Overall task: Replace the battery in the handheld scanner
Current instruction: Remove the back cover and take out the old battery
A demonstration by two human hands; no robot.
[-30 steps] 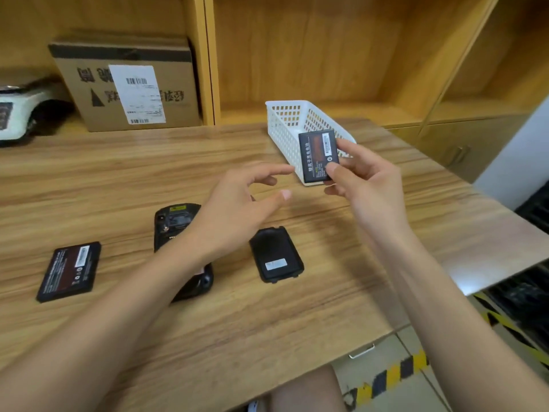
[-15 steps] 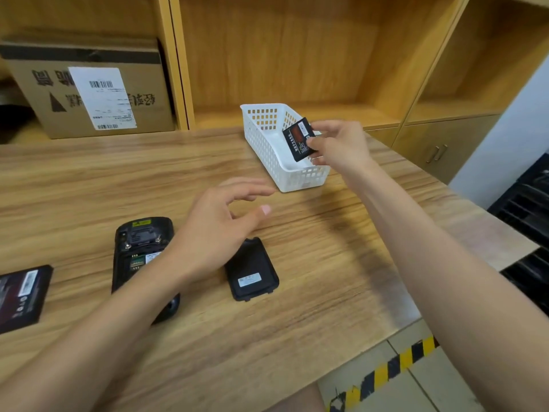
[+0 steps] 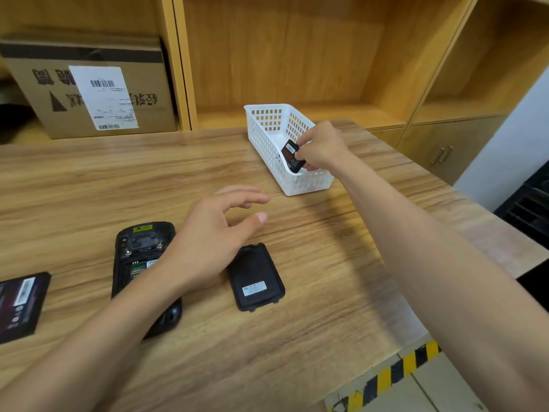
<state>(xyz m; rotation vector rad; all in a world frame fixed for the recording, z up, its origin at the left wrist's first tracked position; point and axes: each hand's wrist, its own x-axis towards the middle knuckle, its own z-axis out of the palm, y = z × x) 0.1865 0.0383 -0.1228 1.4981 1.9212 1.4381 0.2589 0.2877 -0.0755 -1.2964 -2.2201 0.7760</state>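
Pinched between thumb and fingers (image 3: 300, 158) of the right hand (image 3: 322, 145): a flat black rectangular battery with a small white label (image 3: 292, 156), tilted on edge and dipping inside the white perforated plastic basket (image 3: 267, 144) at the back of the wooden desk (image 3: 326, 278). Probably light, stiff and smooth-faced, so likely slippery on the broad sides; best taken by the narrow edges, as here, and kept from dropping onto a corner. Left hand (image 3: 208, 248) open and empty, fingers spread, hovering over the black handheld scanner with its back compartment exposed (image 3: 139, 254). Just right of that, lying apart on the desk, the black rounded plastic back cover with a white sticker (image 3: 256, 278). At the far left edge, a second flat black battery with red print (image 3: 19, 304), flat on the desk.

Compared with a second ago: battery no longer held up in front of the basket but lowered into it, right arm stretched further forward. Left hand barely changed in pose. View swung rightward, pushing the left-hand battery partly out of sight.
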